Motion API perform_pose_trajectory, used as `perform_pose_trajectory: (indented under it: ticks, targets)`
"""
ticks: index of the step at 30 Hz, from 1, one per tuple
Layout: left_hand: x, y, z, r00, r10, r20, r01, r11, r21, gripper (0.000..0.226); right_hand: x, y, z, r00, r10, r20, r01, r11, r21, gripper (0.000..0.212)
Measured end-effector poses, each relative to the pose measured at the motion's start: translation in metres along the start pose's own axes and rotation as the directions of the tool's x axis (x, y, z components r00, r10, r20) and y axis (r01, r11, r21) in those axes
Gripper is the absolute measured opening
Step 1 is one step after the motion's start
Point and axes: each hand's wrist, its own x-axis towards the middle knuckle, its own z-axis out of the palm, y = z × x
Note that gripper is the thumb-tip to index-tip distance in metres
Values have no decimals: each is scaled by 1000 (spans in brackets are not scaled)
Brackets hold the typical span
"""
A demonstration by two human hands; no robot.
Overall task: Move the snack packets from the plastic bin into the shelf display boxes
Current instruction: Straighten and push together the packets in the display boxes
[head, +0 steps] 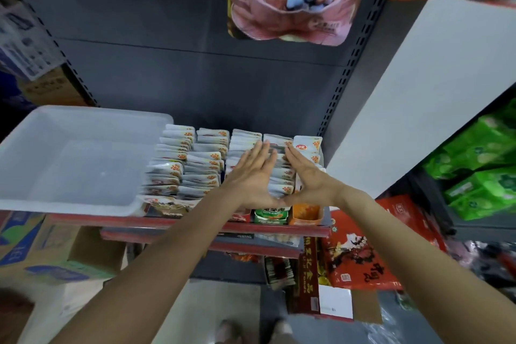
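Both forearms reached up to where the left hand (251,176) and right hand (308,176), fingers straight and flat, pressed a row of snack packets (282,173) in the shelf boxes beside the bin (69,159); light, slippery, floppy sachets, probably best pinched by the edges.

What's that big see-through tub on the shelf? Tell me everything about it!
The plastic bin is a wide, shallow rectangular tub of cloudy, see-through white plastic with rounded corners and a thick rolled rim. It sits flat on the left of the red-edged shelf, its near corner overhanging the front. Nothing shows inside it. Its right side sits against the rows of white snack packets. Neither hand touches it.
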Motion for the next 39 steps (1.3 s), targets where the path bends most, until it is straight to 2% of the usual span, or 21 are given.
perform_pose_trajectory:
  ticks: [2,4,5,7,9,11,13,16,23,29,34,39]
  targets:
    - [-3,4,0,999,39,-28,-41,997,-69,103,-9,7,-11,1000,-4,-12,6,984,180,108]
    - [-3,13,-3,994,48,-94,-59,990,-124,88,-15,15,-24,992,37,-117,-6,966,259,88]
    - [-2,18,-5,989,35,-141,-57,987,-150,79,-15,21,-30,980,57,-189,-13,974,227,75]
    - [5,28,-9,973,-8,-231,-37,981,-190,60,-12,33,-36,958,54,-282,-43,998,45,60]
    - [16,39,-12,955,-29,-295,-14,990,-142,51,-5,46,-38,967,28,-253,-59,992,-113,64]
    - [28,49,-9,957,-24,-290,17,999,-27,56,4,56,-38,984,34,-176,-71,976,-207,75]
    - [39,59,-3,976,-37,-214,62,992,110,73,11,65,-37,992,31,-121,-64,956,-286,85]
    - [50,71,7,984,-91,-154,129,959,252,91,20,75,-37,993,0,-121,-44,931,-361,89]
    - [57,89,9,963,-217,-162,262,899,350,88,30,76,-39,985,-61,-163,-33,855,-517,80]
    - [60,95,17,942,-264,-208,321,890,324,83,32,76,-40,989,-79,-122,24,917,-399,70]
    - [64,94,21,928,-286,-237,343,906,250,82,33,78,-44,999,-37,-39,18,913,-408,66]
    - [64,93,21,933,-251,-259,314,917,244,79,29,80,-43,1000,3,2,-3,967,-255,72]
